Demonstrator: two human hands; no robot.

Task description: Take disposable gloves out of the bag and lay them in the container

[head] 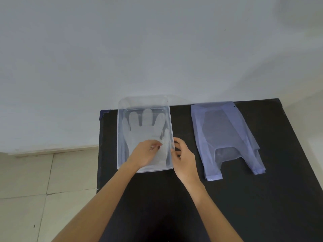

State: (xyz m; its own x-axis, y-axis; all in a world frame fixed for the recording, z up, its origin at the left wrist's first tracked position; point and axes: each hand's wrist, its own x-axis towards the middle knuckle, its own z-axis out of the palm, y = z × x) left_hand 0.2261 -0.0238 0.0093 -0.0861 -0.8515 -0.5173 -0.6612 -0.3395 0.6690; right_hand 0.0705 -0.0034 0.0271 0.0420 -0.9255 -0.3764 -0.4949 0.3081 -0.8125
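Inside the clear container (pixel 120 137) on the black table (pixel 262 206), a disposable glove (pixel 145 130) lies flat, fingers pointing away from the person. From the head view, the left hand (pixel 143 154) rests on the glove's cuff end, fingertips apparently pinching the film, while the right hand (pixel 183 159) is curled at the container's right rim; whether it grips the rim I cannot tell. Smoothing the cuff flat before letting go would seem wise, since thin film probably clings. Well to the right lies the translucent bag (pixel 225 137), flattened, handles toward the person; nothing blocks the way.
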